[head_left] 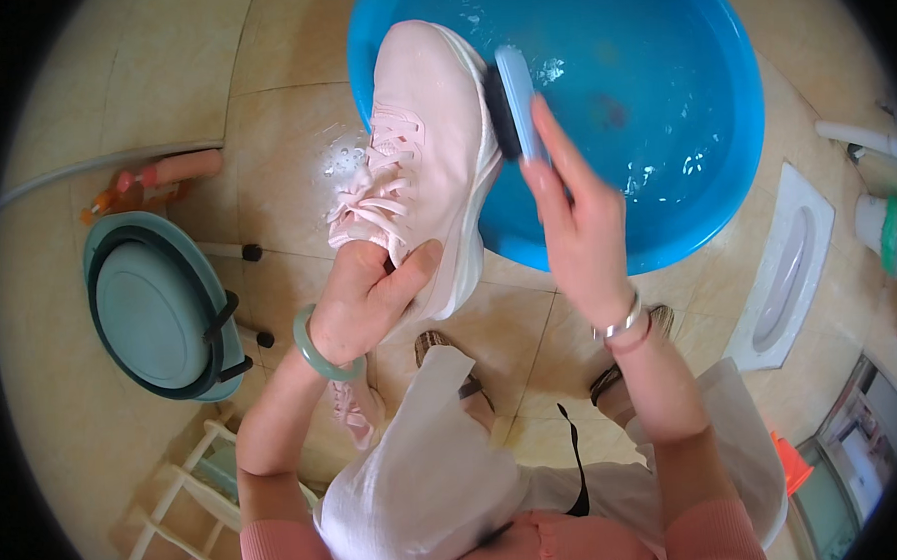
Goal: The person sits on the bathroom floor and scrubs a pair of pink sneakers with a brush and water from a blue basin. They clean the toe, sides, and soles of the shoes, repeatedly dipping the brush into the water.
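My left hand [369, 298] grips a pale pink laced sneaker [428, 151] by its heel end, toe pointing away over the rim of a blue basin [734, 167]. My right hand [576, 224] holds a light blue scrub brush [514, 102] with dark bristles pressed against the sneaker's right side near the white sole. A green bangle sits on my left wrist and silver and red bracelets on my right. Soapy water lies in the basin.
A teal lidded basin [159, 308] stands on the tiled floor at left, with a grey hose and an orange bottle [164, 177] behind it. A white squat toilet pan [788, 265] lies at right. A second pink shoe [352, 409] rests by my knees. A wooden stool frame [178, 502] is lower left.
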Demonstrator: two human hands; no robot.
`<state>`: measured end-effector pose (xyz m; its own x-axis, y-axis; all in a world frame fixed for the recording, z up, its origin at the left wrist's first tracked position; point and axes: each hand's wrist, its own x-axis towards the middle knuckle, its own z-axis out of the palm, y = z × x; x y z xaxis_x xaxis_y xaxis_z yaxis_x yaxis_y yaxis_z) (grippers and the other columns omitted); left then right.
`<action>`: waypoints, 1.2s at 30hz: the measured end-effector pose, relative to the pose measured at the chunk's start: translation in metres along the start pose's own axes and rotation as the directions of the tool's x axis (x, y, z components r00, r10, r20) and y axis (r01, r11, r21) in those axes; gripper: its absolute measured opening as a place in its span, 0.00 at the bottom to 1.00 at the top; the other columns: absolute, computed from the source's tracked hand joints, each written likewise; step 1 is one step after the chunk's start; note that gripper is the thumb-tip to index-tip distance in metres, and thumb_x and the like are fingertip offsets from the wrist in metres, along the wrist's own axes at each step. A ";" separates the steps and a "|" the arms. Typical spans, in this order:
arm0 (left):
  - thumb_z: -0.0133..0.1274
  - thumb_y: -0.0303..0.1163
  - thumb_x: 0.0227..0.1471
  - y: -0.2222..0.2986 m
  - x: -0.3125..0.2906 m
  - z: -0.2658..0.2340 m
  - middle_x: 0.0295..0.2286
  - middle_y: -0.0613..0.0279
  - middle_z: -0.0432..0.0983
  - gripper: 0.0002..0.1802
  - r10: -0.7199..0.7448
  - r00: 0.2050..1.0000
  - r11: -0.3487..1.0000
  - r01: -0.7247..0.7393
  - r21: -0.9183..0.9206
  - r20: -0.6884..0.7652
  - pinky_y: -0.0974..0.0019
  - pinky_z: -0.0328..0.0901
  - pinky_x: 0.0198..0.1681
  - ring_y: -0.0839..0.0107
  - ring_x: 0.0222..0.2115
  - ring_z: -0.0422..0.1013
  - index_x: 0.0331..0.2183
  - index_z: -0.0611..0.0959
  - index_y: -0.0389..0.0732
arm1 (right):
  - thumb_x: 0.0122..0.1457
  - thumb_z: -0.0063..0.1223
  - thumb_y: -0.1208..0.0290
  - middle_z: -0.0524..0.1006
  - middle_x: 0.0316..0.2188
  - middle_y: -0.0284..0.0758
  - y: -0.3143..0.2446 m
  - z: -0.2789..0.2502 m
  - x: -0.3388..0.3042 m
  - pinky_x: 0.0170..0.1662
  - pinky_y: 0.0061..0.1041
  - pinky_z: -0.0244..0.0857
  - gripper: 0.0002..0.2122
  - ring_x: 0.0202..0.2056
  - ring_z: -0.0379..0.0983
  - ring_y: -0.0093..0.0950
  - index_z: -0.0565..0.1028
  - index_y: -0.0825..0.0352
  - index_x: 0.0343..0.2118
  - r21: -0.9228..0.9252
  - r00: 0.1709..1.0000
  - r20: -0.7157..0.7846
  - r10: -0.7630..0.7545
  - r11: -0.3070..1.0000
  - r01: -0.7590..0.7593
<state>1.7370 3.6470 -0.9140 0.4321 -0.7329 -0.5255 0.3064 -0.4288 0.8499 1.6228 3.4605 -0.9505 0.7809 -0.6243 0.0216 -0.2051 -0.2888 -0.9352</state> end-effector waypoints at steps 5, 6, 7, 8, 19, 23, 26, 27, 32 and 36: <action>0.51 0.24 0.58 0.014 0.004 -0.006 0.55 0.57 0.69 0.24 -0.077 0.994 0.997 0.075 0.020 0.083 0.65 0.57 0.61 0.68 0.56 0.64 0.56 0.73 0.29 | 0.68 0.52 0.61 0.77 0.25 0.29 0.011 0.010 0.105 0.20 0.19 0.58 0.22 0.18 0.62 0.17 0.70 0.62 0.62 -0.035 0.992 0.122 -0.024 0.999 0.028; 0.51 0.24 0.58 0.011 0.002 -0.008 0.55 0.57 0.69 0.25 -0.038 0.994 0.999 0.037 0.003 0.100 0.65 0.57 0.60 0.69 0.56 0.64 0.56 0.72 0.29 | 0.67 0.53 0.59 0.79 0.27 0.32 0.010 0.006 0.114 0.21 0.22 0.61 0.24 0.17 0.66 0.20 0.70 0.64 0.62 0.037 0.987 0.158 0.027 0.999 -0.033; 0.52 0.24 0.58 0.010 0.002 -0.010 0.55 0.58 0.69 0.25 0.003 0.993 1.000 -0.001 -0.015 0.118 0.65 0.58 0.60 0.69 0.55 0.64 0.57 0.72 0.29 | 0.66 0.53 0.57 0.80 0.28 0.32 0.009 -0.001 0.115 0.20 0.23 0.61 0.25 0.17 0.66 0.20 0.70 0.66 0.62 0.119 0.976 0.198 0.088 0.986 -0.113; 0.52 0.24 0.57 0.008 -0.001 -0.013 0.55 0.58 0.69 0.26 0.017 0.988 0.999 -0.022 0.030 0.153 0.65 0.58 0.60 0.70 0.55 0.64 0.57 0.71 0.30 | 0.65 0.54 0.55 0.80 0.29 0.33 0.009 -0.004 0.115 0.19 0.23 0.60 0.27 0.16 0.67 0.20 0.70 0.67 0.62 0.200 0.958 0.246 0.150 0.959 -0.202; 0.37 0.65 0.63 0.009 -0.007 -0.011 0.64 0.49 0.60 0.47 -0.098 0.970 0.388 0.242 -0.889 0.222 0.53 0.49 0.69 0.56 0.65 0.58 0.65 0.61 0.34 | 0.64 0.60 0.64 0.69 0.23 0.22 0.004 -0.023 0.047 0.16 0.18 0.41 0.29 0.14 0.54 0.10 0.64 0.62 0.66 0.628 0.890 0.379 0.255 0.636 -0.449; 0.37 0.66 0.63 -0.009 0.011 0.015 0.63 0.47 0.62 0.47 -0.004 0.982 0.292 0.182 -0.939 0.189 0.51 0.52 0.68 0.54 0.63 0.60 0.65 0.62 0.32 | 0.65 0.58 0.64 0.66 0.22 0.21 0.005 -0.024 0.036 0.16 0.18 0.38 0.28 0.14 0.51 0.09 0.65 0.62 0.66 0.690 0.876 0.409 0.256 0.541 -0.480; 0.39 0.64 0.64 -0.010 0.018 0.017 0.62 0.49 0.64 0.45 0.001 0.989 0.250 0.144 -0.958 0.149 0.50 0.54 0.67 0.54 0.61 0.63 0.64 0.64 0.34 | 0.66 0.56 0.62 0.73 0.24 0.26 0.011 -0.036 0.049 0.17 0.20 0.50 0.26 0.16 0.61 0.14 0.66 0.63 0.65 0.632 0.814 0.534 0.229 0.531 -0.565; 0.40 0.63 0.63 -0.012 0.018 0.018 0.62 0.50 0.65 0.44 0.030 0.988 0.205 0.139 -0.969 0.148 0.50 0.54 0.66 0.54 0.61 0.63 0.64 0.64 0.35 | 0.66 0.55 0.63 0.76 0.26 0.30 0.021 -0.036 0.052 0.20 0.23 0.55 0.26 0.18 0.65 0.19 0.66 0.64 0.65 0.517 0.867 0.414 0.278 0.712 -0.475; 0.42 0.60 0.64 -0.005 0.028 0.023 0.60 0.51 0.68 0.40 -0.015 0.996 0.184 0.091 -0.979 0.089 0.51 0.56 0.65 0.54 0.60 0.66 0.63 0.67 0.38 | 0.68 0.51 0.65 0.82 0.37 0.46 0.083 -0.040 0.032 0.36 0.33 0.71 0.22 0.31 0.78 0.37 0.69 0.68 0.61 -0.453 0.980 0.064 0.187 0.881 -0.139; 0.43 0.58 0.64 0.000 0.023 0.022 0.59 0.52 0.69 0.37 -0.087 0.996 0.218 0.052 -0.975 0.034 0.50 0.58 0.64 0.54 0.59 0.67 0.62 0.69 0.39 | 0.68 0.48 0.71 0.81 0.35 0.46 0.047 -0.037 0.002 0.35 0.30 0.71 0.20 0.30 0.78 0.37 0.68 0.67 0.62 -0.113 0.971 0.085 0.222 0.971 -0.212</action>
<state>1.7279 3.6186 -0.9250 0.3746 -0.7103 -0.5959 0.9160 0.3831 0.1190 1.5927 3.4184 -0.9815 0.7633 -0.6085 -0.2169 -0.4311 -0.2298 -0.8726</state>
